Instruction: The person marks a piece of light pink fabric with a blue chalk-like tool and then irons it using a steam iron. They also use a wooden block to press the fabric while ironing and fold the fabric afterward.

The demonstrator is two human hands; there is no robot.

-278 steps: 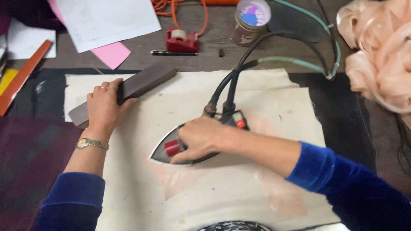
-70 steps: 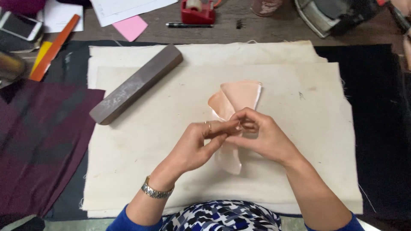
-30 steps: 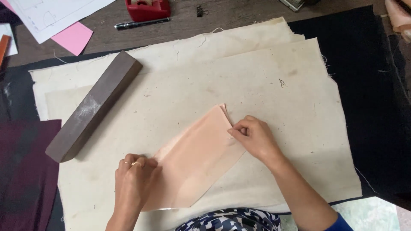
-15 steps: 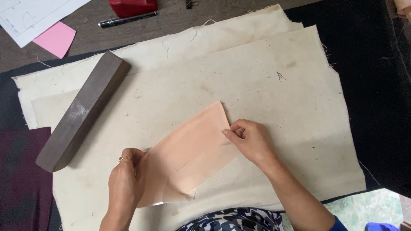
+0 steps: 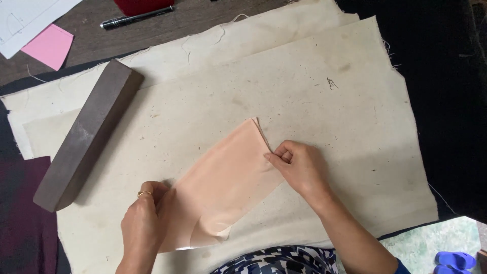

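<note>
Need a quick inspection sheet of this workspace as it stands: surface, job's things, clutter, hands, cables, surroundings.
Surface: cream pressing cloth, stained, with frayed edges, over a dark cloth.
Job's things: peach fabric piece lying flat on the cream cloth, its lower corner curled over.
Clutter: long grey-brown block lying at the left on the cloth; black pen, pink paper, white sheet and a red object at the top edge.
Hands: left hand, ring on one finger, grips the fabric's near left end; right hand pinches its far right edge.
Cables: nothing seen.
Surroundings: maroon cloth at the left; blue footwear on the floor at the lower right.
</note>
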